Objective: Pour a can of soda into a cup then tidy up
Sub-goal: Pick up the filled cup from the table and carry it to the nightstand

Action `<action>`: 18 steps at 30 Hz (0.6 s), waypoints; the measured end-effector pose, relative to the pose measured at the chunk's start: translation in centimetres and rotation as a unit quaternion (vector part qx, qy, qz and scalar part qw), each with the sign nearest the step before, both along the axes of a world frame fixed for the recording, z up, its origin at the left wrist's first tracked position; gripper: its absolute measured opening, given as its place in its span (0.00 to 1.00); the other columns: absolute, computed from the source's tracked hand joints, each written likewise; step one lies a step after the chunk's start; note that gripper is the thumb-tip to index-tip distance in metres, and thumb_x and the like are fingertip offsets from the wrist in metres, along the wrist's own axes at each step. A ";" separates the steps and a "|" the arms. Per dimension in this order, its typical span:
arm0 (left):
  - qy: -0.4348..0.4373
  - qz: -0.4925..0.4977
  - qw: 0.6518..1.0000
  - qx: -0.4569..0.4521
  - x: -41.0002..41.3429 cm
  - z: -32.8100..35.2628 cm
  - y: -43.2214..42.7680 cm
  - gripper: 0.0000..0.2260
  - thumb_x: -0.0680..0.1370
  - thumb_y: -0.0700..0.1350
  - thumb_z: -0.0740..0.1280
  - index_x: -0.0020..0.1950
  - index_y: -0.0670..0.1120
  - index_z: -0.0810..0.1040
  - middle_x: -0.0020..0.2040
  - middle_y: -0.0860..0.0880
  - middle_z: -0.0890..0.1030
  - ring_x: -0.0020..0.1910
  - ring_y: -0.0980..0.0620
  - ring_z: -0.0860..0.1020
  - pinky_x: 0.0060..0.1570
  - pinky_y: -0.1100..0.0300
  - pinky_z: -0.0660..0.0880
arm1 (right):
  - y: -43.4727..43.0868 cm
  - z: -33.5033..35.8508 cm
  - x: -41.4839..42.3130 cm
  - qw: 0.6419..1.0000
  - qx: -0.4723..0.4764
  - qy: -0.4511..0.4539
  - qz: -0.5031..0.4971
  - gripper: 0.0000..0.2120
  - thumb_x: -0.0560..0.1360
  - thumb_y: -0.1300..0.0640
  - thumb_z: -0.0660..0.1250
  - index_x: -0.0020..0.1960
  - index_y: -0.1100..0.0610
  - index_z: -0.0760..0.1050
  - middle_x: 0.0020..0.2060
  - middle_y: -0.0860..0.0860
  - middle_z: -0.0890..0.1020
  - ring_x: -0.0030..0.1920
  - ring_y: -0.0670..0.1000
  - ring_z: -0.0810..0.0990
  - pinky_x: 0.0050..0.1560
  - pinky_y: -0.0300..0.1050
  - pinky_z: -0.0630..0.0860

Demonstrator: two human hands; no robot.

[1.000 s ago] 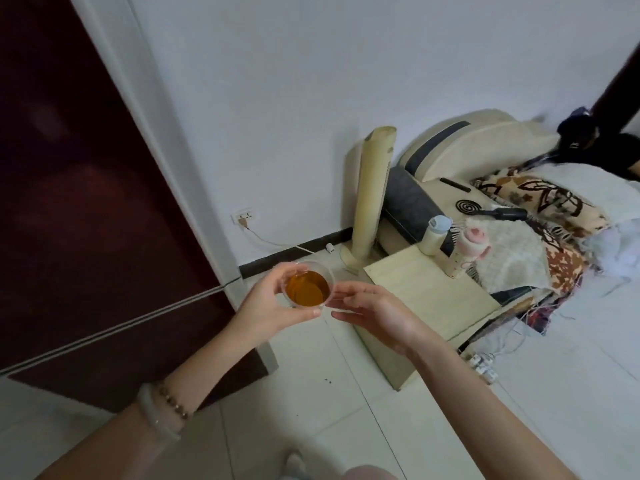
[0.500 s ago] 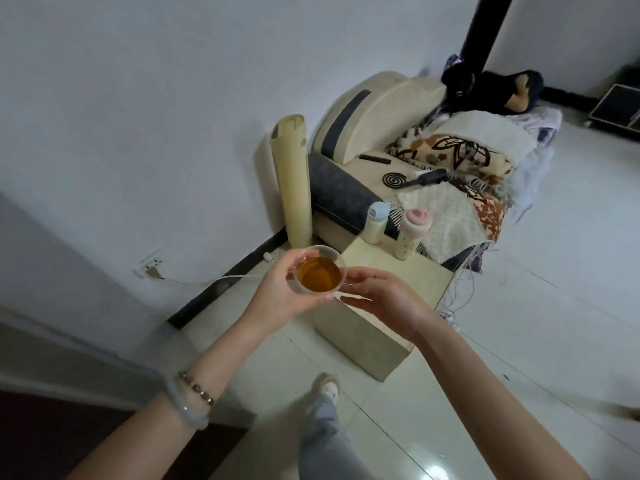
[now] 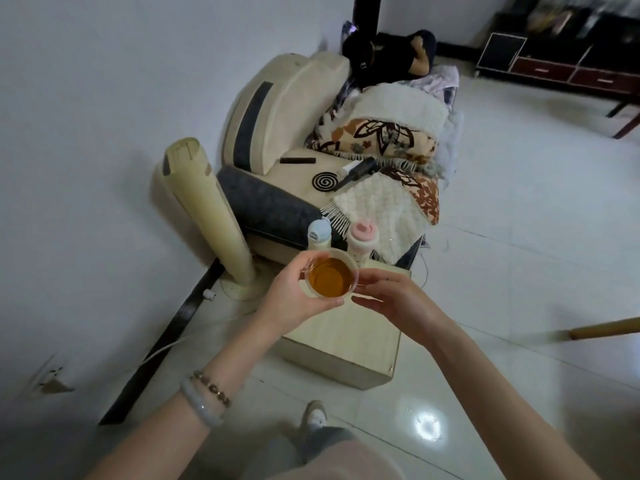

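Pour looks done, carry step: left hand (image 3: 294, 299) curled round the cup (image 3: 330, 277), amber soda near the rim, held above the low table (image 3: 349, 336), right hand (image 3: 398, 303) open with fingertips at its side; next needs a level set-down clear of two bottles (image 3: 341, 237); no can visible

Both bare forearms reach forward and converge, left hand (image 3: 294, 303) curled with thumb low and fingers wrapped high in a grip, two bracelets on its wrist; right hand (image 3: 398, 303) loosely spread, fingertips pointing toward the left hand.
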State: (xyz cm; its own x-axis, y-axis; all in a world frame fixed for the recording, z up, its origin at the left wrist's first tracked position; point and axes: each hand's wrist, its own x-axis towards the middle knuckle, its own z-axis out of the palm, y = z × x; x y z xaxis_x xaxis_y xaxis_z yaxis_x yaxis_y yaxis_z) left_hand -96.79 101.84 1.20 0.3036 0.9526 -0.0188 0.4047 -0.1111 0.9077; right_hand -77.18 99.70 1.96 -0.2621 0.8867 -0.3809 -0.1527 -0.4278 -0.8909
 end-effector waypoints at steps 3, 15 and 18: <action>-0.008 -0.020 1.000 0.000 0.8 -0.6 2.5 0.31 0.64 0.45 0.80 0.63 0.53 0.71 0.58 0.61 0.76 0.57 0.66 0.73 0.56 0.64 0.73 | 1.6 -0.4 0.8 1.000 -0.006 0.002 -0.024 0.16 0.75 0.70 0.58 0.58 0.62 0.78 0.57 0.57 0.81 0.60 0.54 0.78 0.61 0.47 0.74; 0.002 -0.110 0.992 -0.062 2.4 -7.7 9.9 0.31 0.63 0.46 0.80 0.61 0.58 0.71 0.59 0.62 0.75 0.60 0.61 0.73 0.59 0.55 0.73 | 5.7 -7.0 1.5 0.991 -0.067 -0.018 -0.110 0.15 0.78 0.66 0.55 0.58 0.60 0.78 0.57 0.56 0.81 0.60 0.52 0.78 0.64 0.50 0.73; -0.004 -0.123 0.989 -0.081 2.6 -11.5 11.3 0.31 0.63 0.44 0.80 0.63 0.54 0.72 0.59 0.60 0.76 0.60 0.59 0.73 0.60 0.55 0.72 | 6.4 -10.7 1.3 0.986 -0.086 -0.017 -0.139 0.16 0.79 0.66 0.54 0.58 0.60 0.77 0.57 0.56 0.81 0.60 0.53 0.78 0.64 0.51 0.73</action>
State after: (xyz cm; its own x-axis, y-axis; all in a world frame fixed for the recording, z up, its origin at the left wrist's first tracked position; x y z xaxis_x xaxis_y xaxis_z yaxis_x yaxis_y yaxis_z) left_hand -94.15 113.14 -10.34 0.5265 0.8348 -0.1612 0.3758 -0.0584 0.9249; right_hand -75.86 106.14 -8.74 -0.0025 0.8442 -0.5360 -0.2565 -0.5186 -0.8156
